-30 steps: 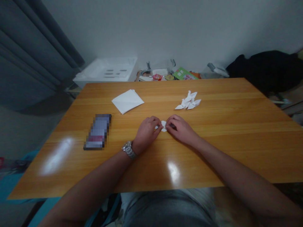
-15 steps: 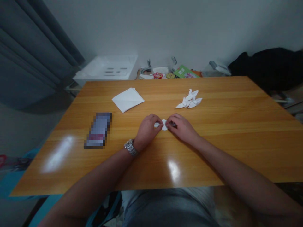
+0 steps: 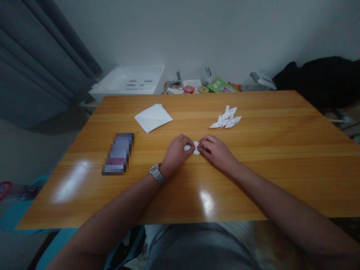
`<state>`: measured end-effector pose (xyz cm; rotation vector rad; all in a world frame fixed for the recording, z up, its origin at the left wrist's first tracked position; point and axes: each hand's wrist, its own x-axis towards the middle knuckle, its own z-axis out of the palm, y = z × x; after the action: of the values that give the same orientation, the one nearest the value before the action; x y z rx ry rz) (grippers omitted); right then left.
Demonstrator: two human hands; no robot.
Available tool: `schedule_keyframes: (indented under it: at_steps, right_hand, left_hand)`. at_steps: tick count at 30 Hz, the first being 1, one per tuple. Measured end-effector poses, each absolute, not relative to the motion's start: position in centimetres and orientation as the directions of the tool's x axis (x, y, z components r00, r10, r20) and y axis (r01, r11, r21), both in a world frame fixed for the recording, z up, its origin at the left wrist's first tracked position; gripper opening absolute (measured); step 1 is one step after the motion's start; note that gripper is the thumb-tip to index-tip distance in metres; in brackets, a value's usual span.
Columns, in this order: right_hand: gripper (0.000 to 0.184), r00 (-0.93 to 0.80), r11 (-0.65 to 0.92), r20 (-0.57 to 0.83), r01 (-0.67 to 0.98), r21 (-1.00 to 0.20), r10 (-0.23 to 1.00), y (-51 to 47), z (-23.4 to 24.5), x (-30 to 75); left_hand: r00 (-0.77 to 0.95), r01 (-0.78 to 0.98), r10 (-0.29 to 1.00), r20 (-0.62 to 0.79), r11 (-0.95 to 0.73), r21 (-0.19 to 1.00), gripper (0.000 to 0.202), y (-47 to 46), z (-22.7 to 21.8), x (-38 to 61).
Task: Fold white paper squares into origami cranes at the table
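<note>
L-hand grip (image 3: pixel 176 153) + R-hand grip (image 3: pixel 218 153) pinched on folded paper (image 3: pixel 196 152), nr side of paper birds (image 3: pixel 226 119); prob. mid-fold, next crease needs care.

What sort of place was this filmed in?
Probably a room in someone's home, going by the glossy brown wooden table, long grey-blue fabric curtain and small white folded-paper birds.
</note>
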<state>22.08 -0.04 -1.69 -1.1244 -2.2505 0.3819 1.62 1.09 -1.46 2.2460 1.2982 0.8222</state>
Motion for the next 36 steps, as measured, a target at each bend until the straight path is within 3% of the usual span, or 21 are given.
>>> schedule_keyframes:
  at_steps: [10, 27, 31, 36]
  right_hand:
    - [0.025, -0.657, 0.732, 0.323, 0.621, -0.281, 0.681, -1.0, -0.7, 23.4]
    - [0.030, -0.659, 0.711, 0.271, 0.670, -0.214, 0.702, -1.8, -0.5, 23.2]
    - [0.031, -0.648, 0.687, 0.236, 0.708, -0.167, 0.725, -2.2, -0.2, 23.0]
    - [0.029, -0.635, 0.682, 0.250, 0.702, -0.208, 0.731, -2.3, -0.2, 23.1]
  left_hand:
    - [0.390, 0.626, 0.876, 0.284, -0.479, 0.616, 0.003, 1.0, -1.5, 1.5]
    - [0.399, 0.643, 0.871, 0.286, -0.488, 0.591, 0.003, 0.9, -1.4, 1.8]
    - [0.442, 0.673, 0.850, 0.288, -0.526, 0.520, 0.009, 0.6, -1.2, 1.4]
    - [0.657, 0.652, 0.727, 0.198, -0.681, 0.334, 0.023, -0.3, -0.2, 0.0]
